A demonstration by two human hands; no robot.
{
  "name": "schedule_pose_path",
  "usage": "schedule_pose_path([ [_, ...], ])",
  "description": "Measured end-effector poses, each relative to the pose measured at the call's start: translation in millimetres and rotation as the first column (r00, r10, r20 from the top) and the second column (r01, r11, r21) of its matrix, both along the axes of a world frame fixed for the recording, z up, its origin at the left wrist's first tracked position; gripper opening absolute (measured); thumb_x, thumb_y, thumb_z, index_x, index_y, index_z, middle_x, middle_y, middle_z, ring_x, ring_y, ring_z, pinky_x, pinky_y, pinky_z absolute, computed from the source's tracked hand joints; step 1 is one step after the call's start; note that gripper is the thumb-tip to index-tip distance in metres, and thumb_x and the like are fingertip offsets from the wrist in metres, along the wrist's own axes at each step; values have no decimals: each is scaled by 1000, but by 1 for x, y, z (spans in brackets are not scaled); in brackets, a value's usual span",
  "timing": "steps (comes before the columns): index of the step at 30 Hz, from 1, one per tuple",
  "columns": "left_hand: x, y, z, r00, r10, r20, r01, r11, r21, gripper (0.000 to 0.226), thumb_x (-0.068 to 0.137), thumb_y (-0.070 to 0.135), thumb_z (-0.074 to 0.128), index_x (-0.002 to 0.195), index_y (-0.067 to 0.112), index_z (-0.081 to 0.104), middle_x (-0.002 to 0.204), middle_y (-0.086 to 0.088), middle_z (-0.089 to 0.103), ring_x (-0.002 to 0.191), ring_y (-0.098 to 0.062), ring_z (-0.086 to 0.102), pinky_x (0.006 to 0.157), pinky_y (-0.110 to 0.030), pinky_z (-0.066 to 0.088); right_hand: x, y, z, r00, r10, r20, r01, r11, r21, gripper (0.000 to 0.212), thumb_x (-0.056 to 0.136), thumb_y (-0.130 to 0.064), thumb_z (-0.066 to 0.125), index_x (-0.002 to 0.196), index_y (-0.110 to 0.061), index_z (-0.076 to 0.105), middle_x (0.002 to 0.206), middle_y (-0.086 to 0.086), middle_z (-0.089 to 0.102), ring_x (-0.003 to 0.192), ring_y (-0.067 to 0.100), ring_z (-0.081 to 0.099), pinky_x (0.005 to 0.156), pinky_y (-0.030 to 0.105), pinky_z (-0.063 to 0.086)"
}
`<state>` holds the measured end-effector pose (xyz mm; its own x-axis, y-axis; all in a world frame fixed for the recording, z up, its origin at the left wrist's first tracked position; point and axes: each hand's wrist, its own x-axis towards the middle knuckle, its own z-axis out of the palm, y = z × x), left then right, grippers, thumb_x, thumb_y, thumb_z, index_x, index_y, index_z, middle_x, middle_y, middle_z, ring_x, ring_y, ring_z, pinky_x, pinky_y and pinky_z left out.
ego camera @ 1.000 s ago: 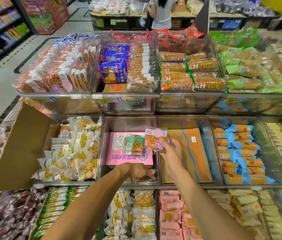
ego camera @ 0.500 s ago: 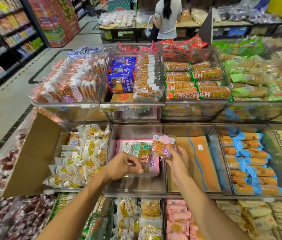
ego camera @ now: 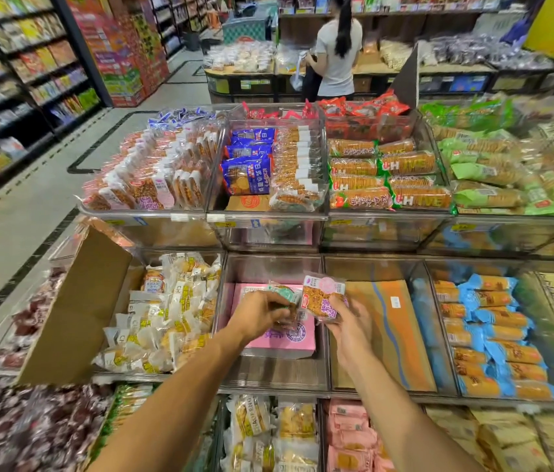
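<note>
Pink-label snack pack [ego camera: 323,298] is pinched by right hand [ego camera: 348,323]; left hand [ego camera: 259,310] grips green-label pack [ego camera: 283,294] (over pink box [ego camera: 289,337])

The left hand [ego camera: 262,311] is covering most of the green-labelled snack packet [ego camera: 282,291] and part of the pink box [ego camera: 289,338]. The pink-labelled snack packet [ego camera: 323,298] is hiding some fingers of the right hand [ego camera: 348,323]. The top edge is cutting off the head of the person [ego camera: 338,63]. The dark red sweets [ego camera: 23,427] and the shelves [ego camera: 13,80] are blurring past reading.
</note>
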<state>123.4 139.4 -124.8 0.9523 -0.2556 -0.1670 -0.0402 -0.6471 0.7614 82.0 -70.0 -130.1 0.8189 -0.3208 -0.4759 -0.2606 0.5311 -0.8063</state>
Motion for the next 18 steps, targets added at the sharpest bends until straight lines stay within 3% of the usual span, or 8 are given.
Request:
schedule_pose_path([
  [3,-3,5,9,992,93,79,-96,995,31,14,97,14,73,105,19,82,101,11,78,82,8,66,79,-10,49,0,0,3,1000,20,-7,-20,999,-30,45,90,-14,80,131,-10,61,113,12,77,104,28,75,82,36,58],
  [5,-6,11,9,971,216,105,-216,976,-10,13,99,14,69,101,21,80,99,11,78,85,6,67,82,-17,53,-1,-1,5,999,37,-11,-37,998,-42,43,91,-15,80,130,-12,61,115,12,76,106,30,74,85,38,58],
  [7,-11,16,12,946,321,48,-310,938,-157,10,101,19,68,97,19,77,95,9,78,89,0,70,86,-28,56,-4,-2,8,998,67,-6,-67,996,-64,42,92,-16,79,129,-13,60,118,11,75,108,29,73,85,38,57],
  [11,-25,23,34,906,392,-160,-423,824,-377,20,103,38,64,105,19,73,100,4,79,94,-10,74,89,-35,57,-5,-3,22,993,117,15,-115,989,-89,38,92,-15,78,126,-11,60,114,10,76,102,26,74,81,36,57],
  [14,-36,32,48,868,418,-268,-496,741,-454,35,100,47,65,112,15,71,98,2,78,85,-12,70,74,-30,53,0,4,35,987,160,24,-158,985,-68,40,93,-16,77,129,-9,60,113,11,77,104,29,75,88,43,60],
  [18,-62,43,70,829,467,-307,-556,636,-535,29,105,32,62,111,4,69,84,2,72,70,-6,63,59,-17,45,0,19,51,959,277,59,-276,960,-39,31,97,-15,72,126,-8,66,111,10,79,106,31,75,96,47,58],
])
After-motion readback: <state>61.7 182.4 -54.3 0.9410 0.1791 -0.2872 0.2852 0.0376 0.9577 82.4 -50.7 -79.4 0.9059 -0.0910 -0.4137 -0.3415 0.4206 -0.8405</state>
